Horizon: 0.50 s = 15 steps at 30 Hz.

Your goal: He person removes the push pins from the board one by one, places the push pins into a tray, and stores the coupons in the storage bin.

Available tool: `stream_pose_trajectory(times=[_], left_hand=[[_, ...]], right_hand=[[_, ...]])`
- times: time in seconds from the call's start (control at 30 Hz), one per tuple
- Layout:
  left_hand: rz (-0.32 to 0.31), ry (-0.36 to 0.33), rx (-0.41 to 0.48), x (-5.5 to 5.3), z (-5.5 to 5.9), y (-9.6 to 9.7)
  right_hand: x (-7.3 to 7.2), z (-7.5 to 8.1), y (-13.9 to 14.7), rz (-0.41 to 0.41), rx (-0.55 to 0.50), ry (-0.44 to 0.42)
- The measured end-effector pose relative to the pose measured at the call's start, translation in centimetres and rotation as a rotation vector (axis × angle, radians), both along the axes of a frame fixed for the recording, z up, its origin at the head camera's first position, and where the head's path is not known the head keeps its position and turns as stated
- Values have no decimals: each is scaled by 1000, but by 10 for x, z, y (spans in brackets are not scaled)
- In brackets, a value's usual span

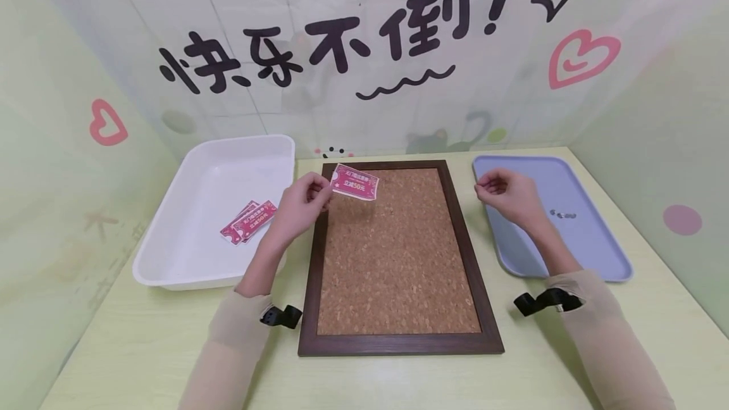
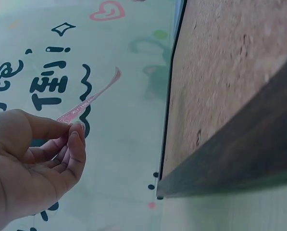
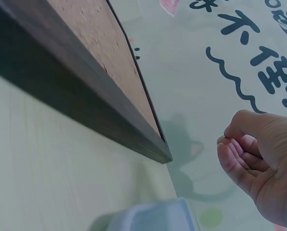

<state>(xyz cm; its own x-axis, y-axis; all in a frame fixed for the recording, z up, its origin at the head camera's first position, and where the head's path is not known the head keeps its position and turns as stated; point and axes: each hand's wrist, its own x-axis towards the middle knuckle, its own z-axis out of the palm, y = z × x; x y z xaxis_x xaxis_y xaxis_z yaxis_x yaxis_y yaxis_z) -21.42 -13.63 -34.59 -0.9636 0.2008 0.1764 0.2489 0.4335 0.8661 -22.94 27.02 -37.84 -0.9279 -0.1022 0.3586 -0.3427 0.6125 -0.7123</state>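
Between thumb and fingertips, my left hand point(image 1: 303, 203) pinches a pink paper coupon point(image 1: 355, 183) by its left edge. The coupon is over the top left of a cork board point(image 1: 398, 258) with a dark wooden frame. Seen almost edge-on in the left wrist view, the coupon point(image 2: 93, 98) bends at its far end. My right hand point(image 1: 509, 193) is above the left edge of a blue tray point(image 1: 592, 252), its fingers curled and thumb against the index finger. Nothing shows between those fingertips in the right wrist view; a tiny thing could be hidden.
More pink coupons point(image 1: 250, 221) overlap inside a white bin point(image 1: 171, 264) at the left. Several small shiny pieces point(image 1: 562, 214), too small to identify, lie in the blue tray. A printed cloth wall point(image 1: 319, 106) rises behind the pale table point(image 1: 398, 385).
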Motion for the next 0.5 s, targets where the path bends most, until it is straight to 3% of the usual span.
stream_pose_trajectory(times=[0.5], left_hand=[[115,41,59,4,-2,-57]], right_hand=[[12,2,49,-117,31,7]])
